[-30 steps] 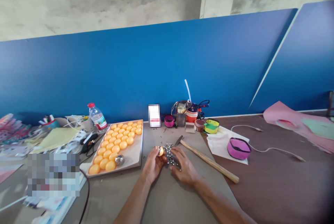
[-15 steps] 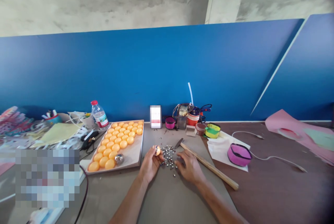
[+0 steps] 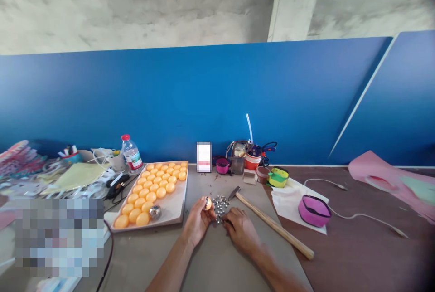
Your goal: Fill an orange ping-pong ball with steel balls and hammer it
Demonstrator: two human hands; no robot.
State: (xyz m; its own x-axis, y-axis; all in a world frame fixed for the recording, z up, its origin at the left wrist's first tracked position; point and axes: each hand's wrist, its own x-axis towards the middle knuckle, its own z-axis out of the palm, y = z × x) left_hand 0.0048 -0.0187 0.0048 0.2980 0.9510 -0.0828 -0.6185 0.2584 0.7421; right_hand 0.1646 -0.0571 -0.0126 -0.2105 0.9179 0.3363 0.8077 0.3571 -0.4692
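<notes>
My left hand is closed around an orange ball, holding it up at the fingertips. My right hand rests on the table beside it, fingers curled at the near edge of a pile of small silver pins; what the fingers pinch is too small to see. Left of my hands a white tray holds several rows of orange balls and one silver-covered ball.
A wooden-handled hammer lies right of my right hand. Beyond it are white paper, a pink pouch and a white cable. Small pots and cups stand by the blue wall. A water bottle and paper clutter sit left.
The view tilted upward a little. My right hand drew in from the pile's right side to its near edge, closer to the left hand. The left hand kept hold of the orange ball.
</notes>
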